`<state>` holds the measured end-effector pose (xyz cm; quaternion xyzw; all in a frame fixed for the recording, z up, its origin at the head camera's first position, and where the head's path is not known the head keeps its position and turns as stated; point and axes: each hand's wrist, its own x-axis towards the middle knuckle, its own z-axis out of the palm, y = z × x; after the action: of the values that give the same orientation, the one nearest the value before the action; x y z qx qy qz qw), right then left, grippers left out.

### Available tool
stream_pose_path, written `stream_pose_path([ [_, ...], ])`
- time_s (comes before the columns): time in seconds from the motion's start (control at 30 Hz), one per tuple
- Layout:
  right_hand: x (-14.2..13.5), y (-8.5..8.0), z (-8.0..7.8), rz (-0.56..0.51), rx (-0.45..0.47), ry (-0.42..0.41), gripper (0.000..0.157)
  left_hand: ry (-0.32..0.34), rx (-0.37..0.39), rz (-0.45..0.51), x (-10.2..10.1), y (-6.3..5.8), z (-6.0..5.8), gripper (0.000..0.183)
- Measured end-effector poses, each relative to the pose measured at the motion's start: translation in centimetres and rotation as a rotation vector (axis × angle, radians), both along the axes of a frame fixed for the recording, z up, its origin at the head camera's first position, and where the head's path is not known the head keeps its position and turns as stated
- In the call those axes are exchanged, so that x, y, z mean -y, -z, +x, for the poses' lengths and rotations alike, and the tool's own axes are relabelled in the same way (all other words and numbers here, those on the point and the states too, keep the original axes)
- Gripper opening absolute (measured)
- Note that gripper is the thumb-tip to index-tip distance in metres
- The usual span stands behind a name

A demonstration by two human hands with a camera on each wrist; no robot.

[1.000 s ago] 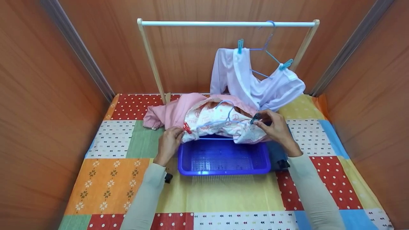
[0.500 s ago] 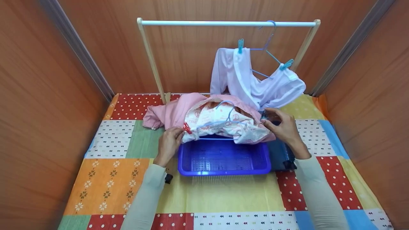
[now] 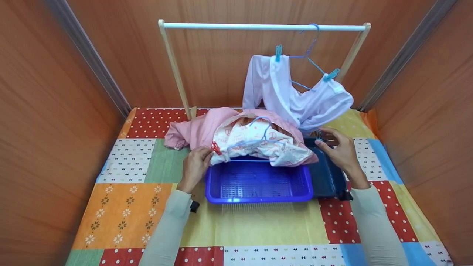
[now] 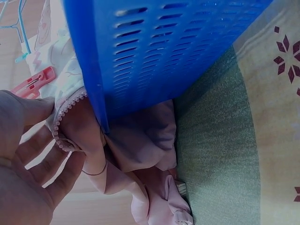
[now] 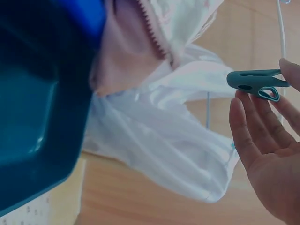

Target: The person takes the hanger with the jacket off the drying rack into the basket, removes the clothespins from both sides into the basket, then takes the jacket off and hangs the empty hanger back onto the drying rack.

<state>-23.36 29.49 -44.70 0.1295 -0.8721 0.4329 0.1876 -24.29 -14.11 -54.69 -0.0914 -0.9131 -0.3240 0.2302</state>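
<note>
A pink jacket (image 3: 227,120) with a printed white lining lies over the back of a blue basket (image 3: 258,200). A blue hanger (image 3: 265,138) rests on the lining. My left hand (image 3: 195,167) pinches the jacket's left edge, beside a red clothespin (image 3: 216,147) clipped there. In the left wrist view, the thumb and fingers hold the zipper-toothed edge (image 4: 65,110) below the red clothespin. To the right of the jacket, my right hand (image 3: 342,153) holds a teal clothespin (image 5: 255,82) between thumb and fingers, apart from the cloth.
A dark teal bin (image 3: 327,177) stands right of the basket, below my right hand. Behind, a rack with a white rail (image 3: 236,26) carries a white garment (image 3: 281,81) pinned to a hanger by two teal clothespins. Wooden panels enclose the patchwork cloth (image 3: 258,225).
My right hand has moved right, away from the jacket's right edge, taking the teal clothespin along. More of the dark bin shows. My left hand stays at the jacket's left edge.
</note>
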Motion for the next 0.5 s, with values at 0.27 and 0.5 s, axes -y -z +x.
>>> stream_pose_path([
  [0.27,-3.3,4.4,-1.5,-0.003,0.093,0.075,0.041,-0.007,0.006,-0.006,0.0,0.0,0.1,0.009],
  [0.5,-4.8,6.0,-1.9,0.014,0.159,0.101,0.044,-0.001,-0.006,0.000,0.0,0.0,0.0,0.009],
])
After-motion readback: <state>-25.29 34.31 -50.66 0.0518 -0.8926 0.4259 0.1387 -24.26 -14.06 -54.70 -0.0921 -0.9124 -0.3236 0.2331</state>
